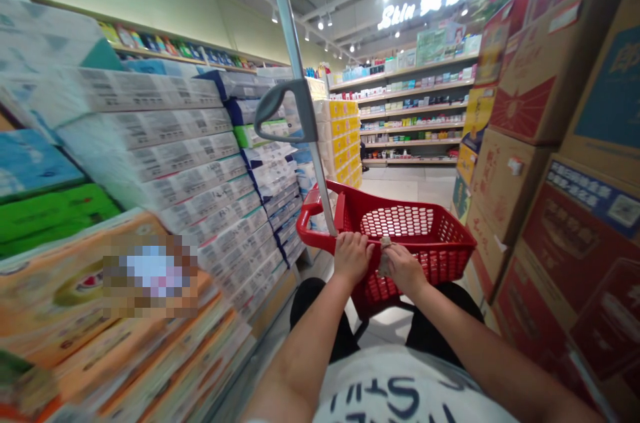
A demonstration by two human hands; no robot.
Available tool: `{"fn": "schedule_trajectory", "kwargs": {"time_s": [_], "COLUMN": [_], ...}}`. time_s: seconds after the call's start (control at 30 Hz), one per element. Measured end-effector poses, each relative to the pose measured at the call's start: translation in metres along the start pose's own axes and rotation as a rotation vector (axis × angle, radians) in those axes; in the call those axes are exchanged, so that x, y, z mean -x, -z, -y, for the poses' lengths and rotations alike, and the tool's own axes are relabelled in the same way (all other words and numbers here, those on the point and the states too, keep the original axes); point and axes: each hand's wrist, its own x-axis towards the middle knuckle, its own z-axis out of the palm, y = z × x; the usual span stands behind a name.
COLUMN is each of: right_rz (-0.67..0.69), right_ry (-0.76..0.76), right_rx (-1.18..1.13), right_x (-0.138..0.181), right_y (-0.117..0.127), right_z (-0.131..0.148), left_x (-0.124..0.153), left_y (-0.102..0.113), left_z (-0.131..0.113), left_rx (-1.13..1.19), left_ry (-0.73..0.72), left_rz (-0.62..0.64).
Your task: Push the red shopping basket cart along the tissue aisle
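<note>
A red plastic shopping basket (440, 236) on wheels stands on the aisle floor in front of me, with nothing visible inside. Its grey pull handle (300, 103) rises up past my view. My left hand (351, 256) grips the basket's near rim. My right hand (403, 266) rests on the same rim beside it, fingers closed on a small pale crumpled item (385, 256) that I cannot identify.
Stacked packs of tissue paper (190, 170) fill the shelves at left, close to my arm. Cardboard cartons (545, 163) are piled high at right. The narrow aisle floor (410, 183) runs ahead to shelves of bottles (410, 116) and yellow boxes (345, 136).
</note>
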Motion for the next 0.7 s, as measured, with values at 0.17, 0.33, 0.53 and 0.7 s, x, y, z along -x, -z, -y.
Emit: {"fn": "schedule_trajectory", "kwargs": {"time_s": [0.17, 0.33, 0.53, 0.7], "right_rz": [0.0, -0.001, 0.012, 0.021], "right_ry": [0.014, 0.032, 0.025, 0.055], "right_rx": [-0.014, -0.044, -0.039, -0.066], "right_x": [0.0031, 0.0056, 0.0031, 0.0023], "right_y": [-0.0012, -0.0001, 0.0003, 0.0], "right_z": [0.0024, -0.0002, 0.0, 0.0041], "left_x": [-0.0003, -0.0004, -0.0003, -0.0002], "left_y": [0.0002, 0.0009, 0.0007, 0.0009], "left_z": [-0.0006, -0.0004, -0.0004, -0.0005], "left_rx": [-0.002, 0.007, -0.003, -0.006], "left_ry": [0.005, 0.002, 0.003, -0.001], "left_rz": [0.002, 0.002, 0.009, 0.004]}}
